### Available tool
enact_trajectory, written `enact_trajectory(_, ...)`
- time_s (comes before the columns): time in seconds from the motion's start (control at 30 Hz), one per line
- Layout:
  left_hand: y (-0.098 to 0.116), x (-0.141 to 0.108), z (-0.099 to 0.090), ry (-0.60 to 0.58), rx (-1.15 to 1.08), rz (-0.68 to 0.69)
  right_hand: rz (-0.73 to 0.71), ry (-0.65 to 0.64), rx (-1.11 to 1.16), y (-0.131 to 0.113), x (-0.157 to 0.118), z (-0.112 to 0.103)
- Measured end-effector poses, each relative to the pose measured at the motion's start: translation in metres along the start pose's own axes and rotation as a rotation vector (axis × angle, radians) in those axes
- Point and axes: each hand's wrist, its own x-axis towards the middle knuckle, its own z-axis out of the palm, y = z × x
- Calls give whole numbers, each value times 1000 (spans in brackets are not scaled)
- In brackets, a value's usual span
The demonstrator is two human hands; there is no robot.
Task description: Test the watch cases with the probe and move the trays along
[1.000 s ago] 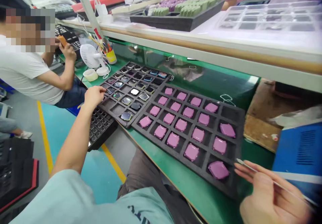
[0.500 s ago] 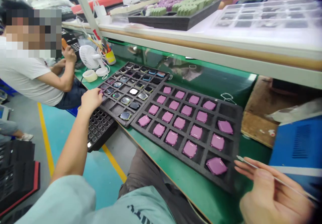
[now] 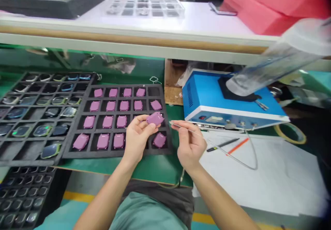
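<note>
A purple watch case is pinched between the thumb and fingers of my left hand, above the right part of a black foam tray. More purple watch cases lie in that tray's compartments. My right hand is closed around a thin pen-like tool, whose pale tip points left toward the held case, a small gap apart. Part of the tool's shaft is hidden by the fingers.
To the left, a second black tray holds watches with dark faces; another tray sits lower. At right stand a blue control box with a clear cylinder, white paper, pens and a tape roll. A shelf spans above.
The view has swung right. My left hand has come from the tray of watches at the left to above the purple cases, near my right hand, which still holds the tool.
</note>
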Motion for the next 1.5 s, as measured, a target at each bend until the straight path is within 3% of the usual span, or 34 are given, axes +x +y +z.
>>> enact_trajectory(0.2,-13,-6,4,-42,170,83,-106,-150,15,-4,2,-6)
enact_trajectory(0.37,-17,-11,2,-80,218,112,-113,-226,36,-5,3,-7)
enact_trajectory(0.63,-17,-12,2,-134,270,112,-76,-217,24,-7,2,-7)
enact_trajectory(0.93,-16,-13,2,-50,402,172,-36,-203,56,-9,1,-6)
enact_trajectory(1.17,-17,-14,-3,-123,525,271,-36,-151,8,-10,3,-6)
enact_trajectory(1.5,-17,-15,-4,-136,544,277,-38,-138,-67,-10,3,-7)
